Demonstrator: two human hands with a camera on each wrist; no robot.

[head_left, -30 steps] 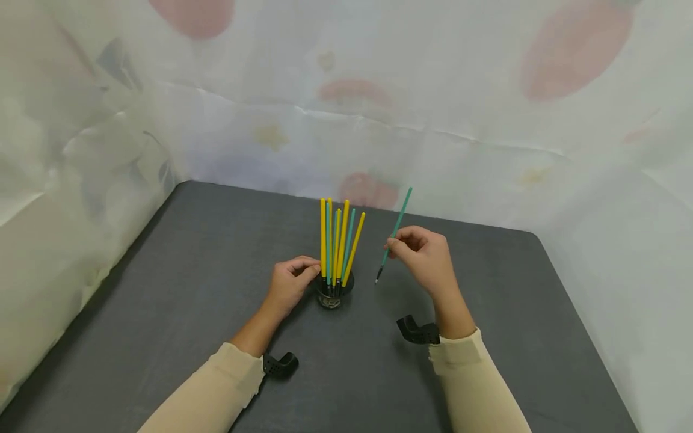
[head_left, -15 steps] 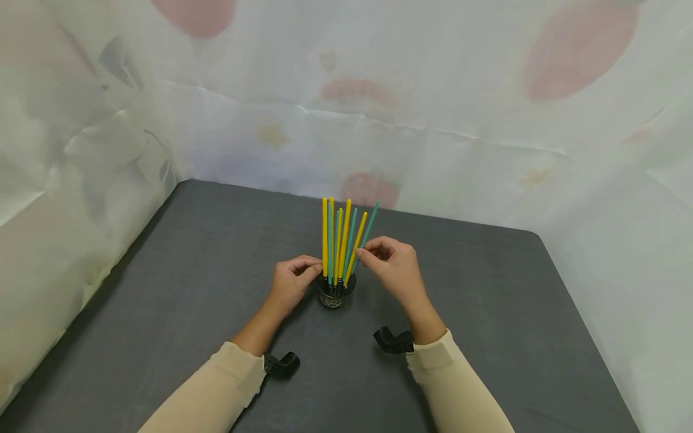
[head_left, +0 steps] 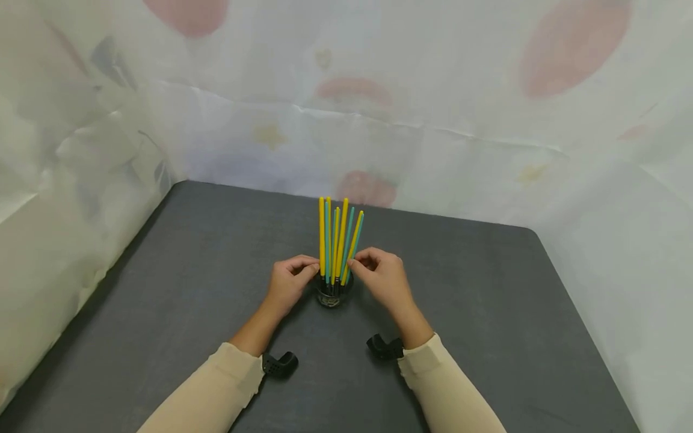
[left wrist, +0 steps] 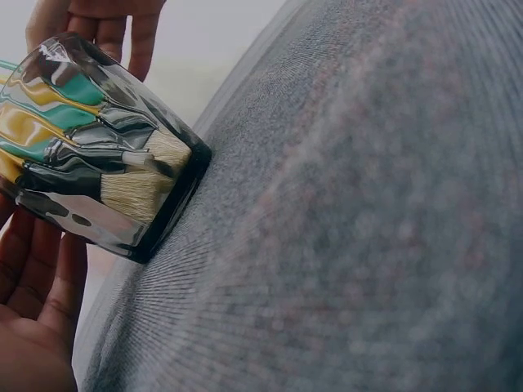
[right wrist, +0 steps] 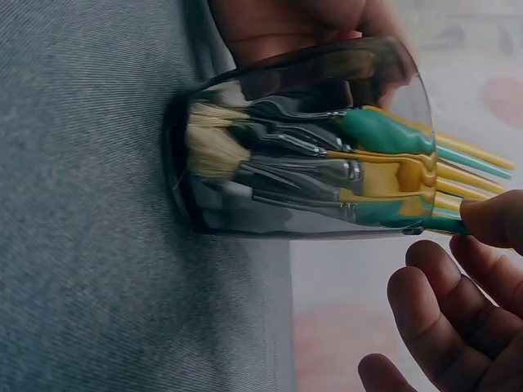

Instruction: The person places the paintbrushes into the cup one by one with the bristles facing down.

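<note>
A small clear glass (head_left: 329, 294) stands upright near the middle of the dark grey worktop (head_left: 162, 288), just below the centre of the head view. It holds a bunch of paintbrushes (head_left: 338, 240) with yellow and teal handles, standing bristles down and fanning slightly toward the upper right. In the wrist views the pale bristles press against the thick base of the glass.

The left hand (head_left: 289, 282) sits just left of the glass, its fingers curled round the glass wall and the thumb tip close to the handles. In the left wrist view the palm lies right against the glass at the lower left of the frame.

The right hand (head_left: 381, 279) is just right of the glass. Its thumb and forefinger pinch the rightmost teal brush (right wrist: 458, 224) above the rim, as the right wrist view shows at the right edge of the frame; the other fingers (right wrist: 445, 318) curl loosely below, apart from the glass.

Both sleeves are cream, each with a black wrist mount. A pale, crumpled cloth backdrop (head_left: 433, 90) with faint red blotches fills the upper half of the head view.
</note>
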